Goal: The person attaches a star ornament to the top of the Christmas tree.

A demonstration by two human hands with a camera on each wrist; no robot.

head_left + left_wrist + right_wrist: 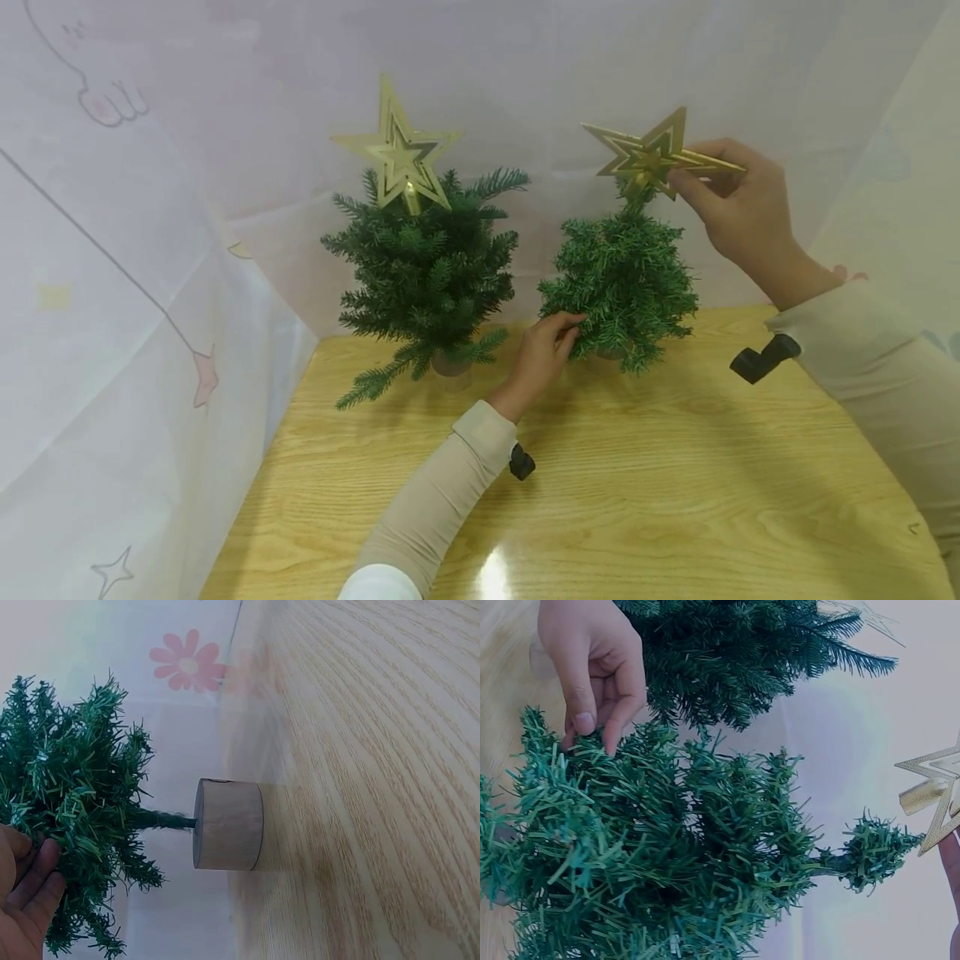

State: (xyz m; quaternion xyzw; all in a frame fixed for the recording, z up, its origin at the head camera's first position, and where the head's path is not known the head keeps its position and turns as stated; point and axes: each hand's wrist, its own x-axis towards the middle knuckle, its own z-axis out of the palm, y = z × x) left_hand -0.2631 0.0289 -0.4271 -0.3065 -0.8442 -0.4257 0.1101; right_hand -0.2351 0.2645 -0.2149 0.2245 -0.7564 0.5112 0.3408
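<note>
A small artificial Christmas tree [626,283] stands upright on a round wooden base [229,825]. My left hand [542,357] pinches a branch low on its left side, with thumb and fingertips in the needles. Up at the treetop, my right hand [753,208] grips a gold star topper [651,158] by one point. In the right wrist view the star's hollow socket [924,796] sits beside the tree's tip [876,851], not over it. Only a bit of the right hand [952,870] shows there, at the edge.
A second, darker tree [427,283] stands to the left, with a gold star [401,154] at its top and a low branch [382,383] spreading over the wooden table [645,483]. A pale printed sheet [525,75] hangs behind and at the left.
</note>
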